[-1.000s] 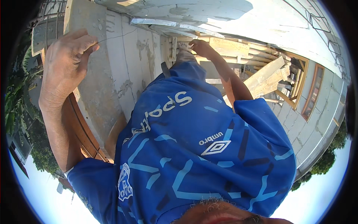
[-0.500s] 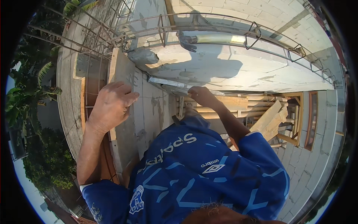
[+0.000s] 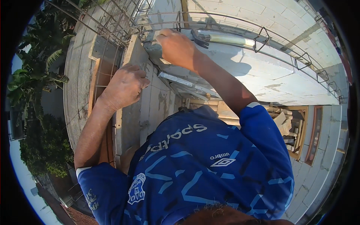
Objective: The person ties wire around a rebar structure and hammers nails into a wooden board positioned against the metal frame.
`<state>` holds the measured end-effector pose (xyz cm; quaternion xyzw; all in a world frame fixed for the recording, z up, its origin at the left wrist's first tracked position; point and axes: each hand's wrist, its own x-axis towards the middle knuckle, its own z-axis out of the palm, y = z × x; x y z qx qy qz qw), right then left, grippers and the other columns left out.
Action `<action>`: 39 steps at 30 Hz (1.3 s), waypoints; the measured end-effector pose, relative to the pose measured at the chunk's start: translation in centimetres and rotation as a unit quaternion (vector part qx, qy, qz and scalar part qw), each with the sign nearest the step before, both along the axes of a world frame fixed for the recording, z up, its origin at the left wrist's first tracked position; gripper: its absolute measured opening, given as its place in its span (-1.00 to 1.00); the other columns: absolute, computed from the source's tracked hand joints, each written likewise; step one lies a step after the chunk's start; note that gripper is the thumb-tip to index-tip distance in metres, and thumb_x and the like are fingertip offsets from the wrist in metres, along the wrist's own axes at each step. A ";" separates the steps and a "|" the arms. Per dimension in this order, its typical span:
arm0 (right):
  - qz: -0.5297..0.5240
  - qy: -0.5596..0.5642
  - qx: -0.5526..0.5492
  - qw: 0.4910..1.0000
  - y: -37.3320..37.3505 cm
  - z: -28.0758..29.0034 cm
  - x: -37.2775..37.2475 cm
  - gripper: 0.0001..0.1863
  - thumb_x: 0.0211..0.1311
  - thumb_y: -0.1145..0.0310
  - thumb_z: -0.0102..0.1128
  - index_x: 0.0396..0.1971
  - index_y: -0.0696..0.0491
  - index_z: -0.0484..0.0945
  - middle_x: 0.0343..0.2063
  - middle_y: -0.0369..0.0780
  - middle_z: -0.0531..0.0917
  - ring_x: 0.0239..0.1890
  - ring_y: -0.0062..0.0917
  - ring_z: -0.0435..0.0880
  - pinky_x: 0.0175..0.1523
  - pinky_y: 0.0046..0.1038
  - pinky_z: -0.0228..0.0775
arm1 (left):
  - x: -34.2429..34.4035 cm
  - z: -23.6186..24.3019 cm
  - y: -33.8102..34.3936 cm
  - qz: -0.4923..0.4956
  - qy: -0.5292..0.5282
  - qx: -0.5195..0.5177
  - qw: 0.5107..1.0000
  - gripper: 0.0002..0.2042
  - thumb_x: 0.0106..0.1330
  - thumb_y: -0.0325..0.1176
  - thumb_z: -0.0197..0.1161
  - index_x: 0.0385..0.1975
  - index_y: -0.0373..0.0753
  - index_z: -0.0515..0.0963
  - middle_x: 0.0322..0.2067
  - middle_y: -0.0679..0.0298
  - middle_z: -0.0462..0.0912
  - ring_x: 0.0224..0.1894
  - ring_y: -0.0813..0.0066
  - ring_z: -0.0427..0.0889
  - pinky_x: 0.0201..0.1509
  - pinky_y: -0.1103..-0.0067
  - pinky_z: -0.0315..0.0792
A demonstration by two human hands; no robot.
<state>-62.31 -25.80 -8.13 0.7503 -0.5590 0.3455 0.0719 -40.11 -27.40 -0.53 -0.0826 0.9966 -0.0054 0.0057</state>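
My left hand (image 3: 125, 85) is closed beside the upright wooden board (image 3: 135, 52), its fingers curled. A thin wire (image 3: 159, 88) seems to trail from its fingertips across the grey wall face; its far end is hard to make out. Farther up, my right hand (image 3: 177, 49) reaches over the corner of the block wall, fingers bent inward. It covers most of a greyish lump or bag (image 3: 152, 50) there, and what its fingers hold is hidden. Just right of it, a claw hammer (image 3: 228, 39) with a pale handle lies on the wall top.
A rebar cage (image 3: 262, 37) runs along the wall top, and several bars (image 3: 103, 28) cross at upper left. Below, a metal-looking strip (image 3: 183, 82) slants by the wall. Wooden poles and planks (image 3: 225, 110) lie lower right, near a window frame (image 3: 300, 131). Trees (image 3: 43, 150) stand left.
My right hand has moved up and left, from above the poles to the wall corner by the hammer. My left hand has shifted slightly up and right, still closed. The view has tilted a little.
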 end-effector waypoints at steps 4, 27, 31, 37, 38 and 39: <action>-0.059 0.163 0.178 0.969 -6.1 0.6 2.1 -0.82 0.03 0.60 0.19 -0.33 0.18 0.69 -0.32 -0.07 0.72 -0.22 -0.18 0.73 -0.16 -0.26 0.62 | 0.3 -0.7 -0.2 0.004 -0.021 -0.003 1.000 -0.82 -0.24 -0.57 0.29 -0.55 -0.23 0.63 -0.52 0.25 0.52 -0.28 0.22 0.55 -0.05 0.36 0.44; -0.126 0.193 0.269 0.935 -9.5 -1.8 0.6 -0.76 0.14 0.47 0.17 -0.21 0.10 0.71 -0.16 -0.07 0.73 -0.09 -0.19 0.74 -0.10 -0.22 0.61 | 1.0 -2.3 -0.6 0.030 -0.004 -0.012 0.999 -0.88 -0.23 -0.54 0.25 -0.61 -0.25 0.59 -0.52 0.22 0.60 -0.28 0.20 0.62 -0.03 0.35 0.48; -0.127 0.181 0.149 0.964 -7.9 -2.2 1.6 -0.81 0.09 0.51 0.18 -0.28 0.20 0.63 -0.28 -0.03 0.73 -0.18 -0.22 0.76 -0.18 -0.25 0.62 | 1.1 -1.9 -0.7 0.018 0.044 0.035 0.998 -0.87 -0.15 -0.61 0.24 -0.56 -0.27 0.60 -0.51 0.22 0.61 -0.28 0.17 0.64 -0.06 0.32 0.49; -0.048 0.113 0.099 0.987 -3.5 -1.4 2.6 -0.88 0.05 0.58 0.11 -0.37 0.19 0.43 -0.44 0.04 0.68 -0.30 -0.19 0.75 -0.27 -0.17 0.57 | 0.6 -0.6 -1.3 0.071 0.215 0.271 0.936 -0.90 0.23 -0.60 0.27 -0.30 -0.31 0.65 -0.48 0.21 0.63 -0.31 0.32 0.67 -0.22 0.43 0.51; -0.045 0.077 0.053 0.995 -2.5 -1.2 2.3 -0.80 0.10 0.53 0.15 -0.25 0.21 0.45 -0.47 0.01 0.68 -0.39 -0.29 0.74 -0.28 -0.25 0.53 | 0.5 -0.2 -1.4 0.072 0.232 0.273 0.931 -0.91 0.29 -0.54 0.27 -0.26 -0.31 0.66 -0.47 0.20 0.63 -0.35 0.41 0.65 -0.26 0.50 0.50; -0.052 0.081 0.079 0.992 -1.7 -0.9 1.8 -0.80 0.10 0.53 0.15 -0.25 0.21 0.45 -0.47 0.01 0.68 -0.39 -0.29 0.74 -0.28 -0.25 0.53 | 0.5 0.1 -1.5 0.069 0.231 0.282 0.929 -0.91 0.29 -0.54 0.27 -0.26 -0.31 0.66 -0.47 0.20 0.63 -0.35 0.41 0.65 -0.26 0.50 0.50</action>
